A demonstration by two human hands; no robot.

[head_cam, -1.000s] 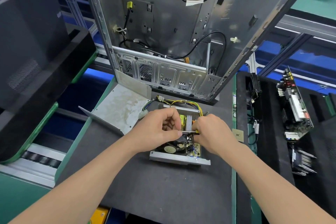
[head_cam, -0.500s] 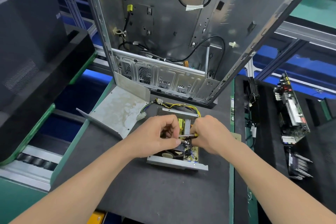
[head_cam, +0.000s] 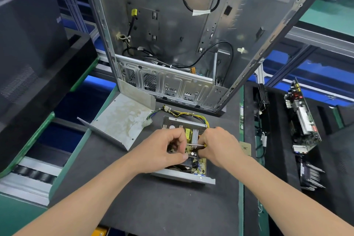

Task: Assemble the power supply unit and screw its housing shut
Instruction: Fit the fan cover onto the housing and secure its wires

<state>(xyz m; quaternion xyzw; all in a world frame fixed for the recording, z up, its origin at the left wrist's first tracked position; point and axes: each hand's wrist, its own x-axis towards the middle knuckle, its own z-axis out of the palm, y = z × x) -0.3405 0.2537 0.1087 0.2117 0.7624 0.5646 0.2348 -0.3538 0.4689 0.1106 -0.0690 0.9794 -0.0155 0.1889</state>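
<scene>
Your right hand [head_cam: 216, 146] grips a yellow-handled steel screwdriver [head_cam: 195, 145]; your left hand [head_cam: 162, 149] pinches its tip over the open grey-metal power supply tray [head_cam: 183, 176]. You're mid board-fastening, I judge; next, fetch the bent grey steel cover [head_cam: 122, 119] at ten o'clock.

Left hand [head_cam: 162, 151] covers the left part of the power supply unit [head_cam: 193, 159]; what its curled fingers pinch can't be made out. Right hand [head_cam: 218, 147] hides the screwdriver [head_cam: 195, 145] handle, only shaft + a bit of yellow show. Tip lost behind left hand. Computer case [head_cam: 191, 34] top cut off by frame edge. Board parts too small to ID.
</scene>
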